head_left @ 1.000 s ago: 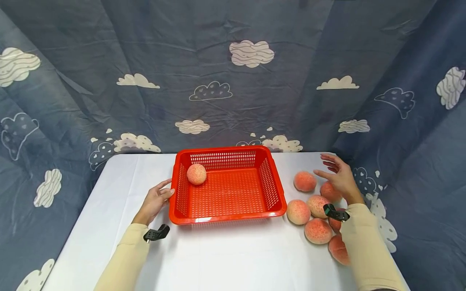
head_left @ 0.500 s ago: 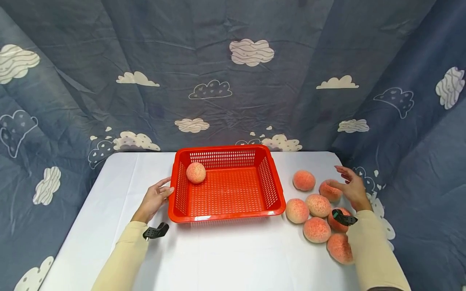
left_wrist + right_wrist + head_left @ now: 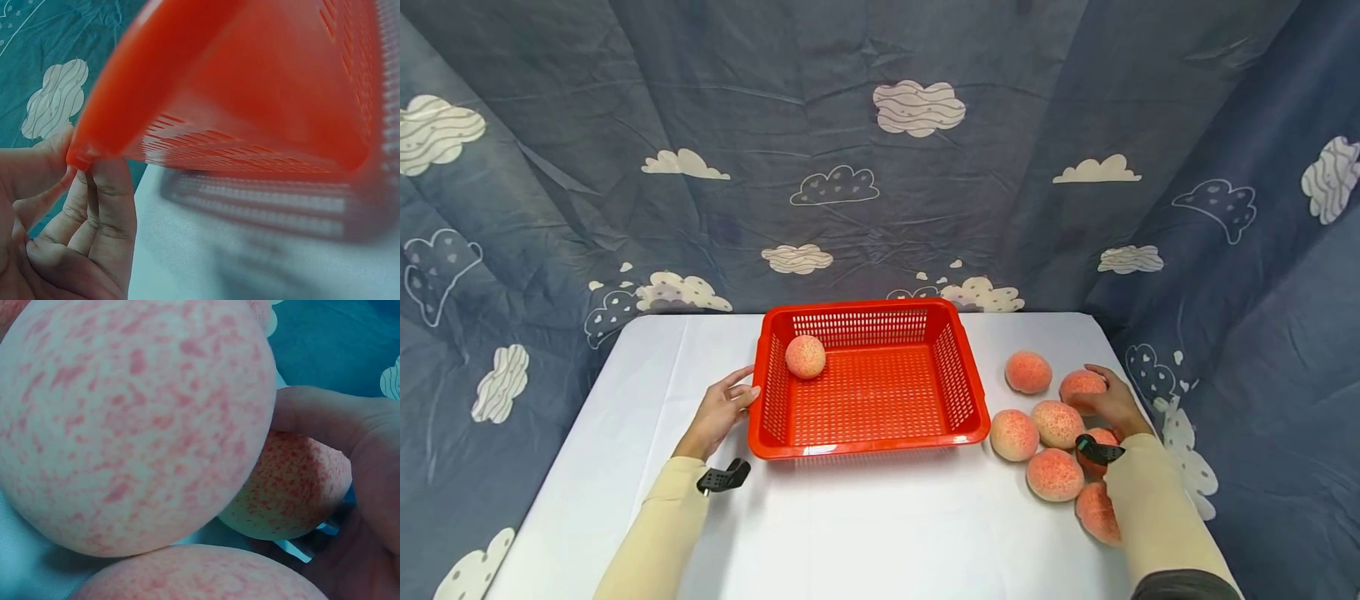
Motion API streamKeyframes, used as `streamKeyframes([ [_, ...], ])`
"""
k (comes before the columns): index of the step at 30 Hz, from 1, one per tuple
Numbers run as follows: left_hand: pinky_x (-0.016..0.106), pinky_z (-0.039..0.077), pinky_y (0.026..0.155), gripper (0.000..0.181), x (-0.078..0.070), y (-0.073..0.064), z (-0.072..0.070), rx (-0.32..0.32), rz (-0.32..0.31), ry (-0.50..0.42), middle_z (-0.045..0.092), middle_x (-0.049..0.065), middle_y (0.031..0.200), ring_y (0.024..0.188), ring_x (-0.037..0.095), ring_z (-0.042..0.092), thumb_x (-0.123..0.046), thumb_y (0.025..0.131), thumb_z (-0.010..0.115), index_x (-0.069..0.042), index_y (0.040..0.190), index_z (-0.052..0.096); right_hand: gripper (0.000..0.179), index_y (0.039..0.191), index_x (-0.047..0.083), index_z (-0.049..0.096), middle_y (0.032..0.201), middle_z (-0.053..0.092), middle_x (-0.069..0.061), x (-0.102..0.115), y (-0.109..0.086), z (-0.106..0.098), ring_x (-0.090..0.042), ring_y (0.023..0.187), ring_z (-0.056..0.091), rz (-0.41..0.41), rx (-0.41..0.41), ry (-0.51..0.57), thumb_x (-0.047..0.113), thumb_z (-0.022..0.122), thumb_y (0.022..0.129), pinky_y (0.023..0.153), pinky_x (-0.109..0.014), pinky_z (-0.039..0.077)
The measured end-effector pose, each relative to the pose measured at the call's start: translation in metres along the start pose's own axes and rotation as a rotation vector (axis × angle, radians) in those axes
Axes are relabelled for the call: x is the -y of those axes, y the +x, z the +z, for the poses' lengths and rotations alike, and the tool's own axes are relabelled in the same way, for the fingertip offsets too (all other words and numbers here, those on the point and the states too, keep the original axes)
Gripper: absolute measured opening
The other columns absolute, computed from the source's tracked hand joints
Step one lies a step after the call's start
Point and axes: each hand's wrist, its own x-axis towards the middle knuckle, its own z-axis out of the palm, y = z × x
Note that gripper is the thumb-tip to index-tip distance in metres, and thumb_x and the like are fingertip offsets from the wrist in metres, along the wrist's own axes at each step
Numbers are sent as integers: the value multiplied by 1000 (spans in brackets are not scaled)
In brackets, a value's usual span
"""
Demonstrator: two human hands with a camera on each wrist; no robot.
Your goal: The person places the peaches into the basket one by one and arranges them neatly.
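Note:
My left hand [image 3: 717, 417] pinches the left rim of a red plastic basket [image 3: 868, 448]; in the left wrist view the thumb lies on one side of the rim and the fingers [image 3: 112, 212] on the other. A single peach [image 3: 805, 357] sits in the basket's back left corner. At the right of the table, my right hand [image 3: 1116, 407] grips a reddish peach [image 3: 1081, 387], which still appears to lie on the cloth. The right wrist view shows the thumb and curled fingers round that speckled peach [image 3: 290, 487], partly hidden behind a nearer peach [image 3: 131, 425].
Several more peaches lie close together near the right hand, including a peach [image 3: 1028, 372] at the back and a peach [image 3: 1013, 435] by the basket's front right corner. My right forearm partly covers another peach [image 3: 1097, 512]. A cloud-print curtain [image 3: 880, 225] hangs behind the white table [image 3: 850, 533].
My right hand has come down from above the peaches, shifting right and then back left, and has taken hold of a peach. The left hand and basket have stayed in place.

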Motion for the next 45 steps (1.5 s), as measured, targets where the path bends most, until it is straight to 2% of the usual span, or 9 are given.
streamKeyframes([
  [4, 21, 52, 68, 57, -1, -1, -2, -1, -7, 2, 62, -1, 89, 74, 6, 60, -4, 97, 56, -1, 148, 32, 92, 154, 5, 6, 150, 21, -32, -1, 1, 3, -47, 134, 28, 38, 1, -9, 22, 68, 88, 106, -62, 26],
  [10, 21, 52, 67, 57, -2, -1, -3, 3, -2, -7, 62, -2, 88, 73, 6, 60, -5, 97, 56, 0, 148, 31, 92, 153, 3, 10, 147, 26, -33, 3, -2, 5, -47, 131, 34, 30, -33, -14, 19, 71, 86, 105, -60, 31],
  [20, 21, 51, 68, 56, -6, 1, -1, 12, 9, -9, 61, -3, 85, 73, 5, 59, -3, 97, 55, 1, 148, 31, 84, 153, 5, 17, 150, 22, -33, 14, -4, 3, -49, 132, 31, -19, -162, -19, 20, 67, 88, 103, -60, 33],
  [25, 21, 51, 68, 56, -5, 2, 1, 16, 9, -24, 61, -4, 84, 73, 4, 59, -3, 97, 54, 2, 148, 31, 82, 153, 7, 20, 152, 21, -29, 28, -5, 2, -48, 133, 32, -44, -226, -22, 19, 67, 87, 103, -61, 32],
  [29, 21, 52, 69, 56, -5, 1, 0, 4, 0, -15, 62, -2, 86, 74, 4, 60, -4, 97, 55, 1, 148, 31, 83, 152, 7, 24, 153, 20, -28, 40, -8, 3, -49, 133, 29, -88, -244, -14, 22, 71, 86, 103, -63, 30],
  [35, 21, 52, 69, 56, -3, 0, -1, 1, -4, -22, 63, 1, 90, 76, 5, 60, -5, 97, 55, 0, 148, 31, 83, 151, 8, 27, 148, 28, -27, 59, -10, 9, -44, 125, 37, -152, -280, -13, 23, 73, 84, 100, -60, 35],
  [39, 21, 52, 69, 57, -2, 0, 0, 8, -2, -30, 64, 2, 91, 75, 6, 60, -5, 97, 55, 0, 149, 31, 83, 150, 8, 30, 146, 32, -27, 75, -13, 13, -43, 124, 38, -159, -305, -7, 22, 76, 82, 99, -58, 37],
  [45, 21, 52, 67, 56, -1, -1, 0, -1, 8, -32, 63, -1, 89, 73, 5, 60, -3, 97, 55, 1, 148, 32, 83, 149, 10, 33, 146, 37, -24, 98, -17, 21, -40, 125, 40, -176, -302, 23, 19, 79, 80, 100, -55, 38],
])
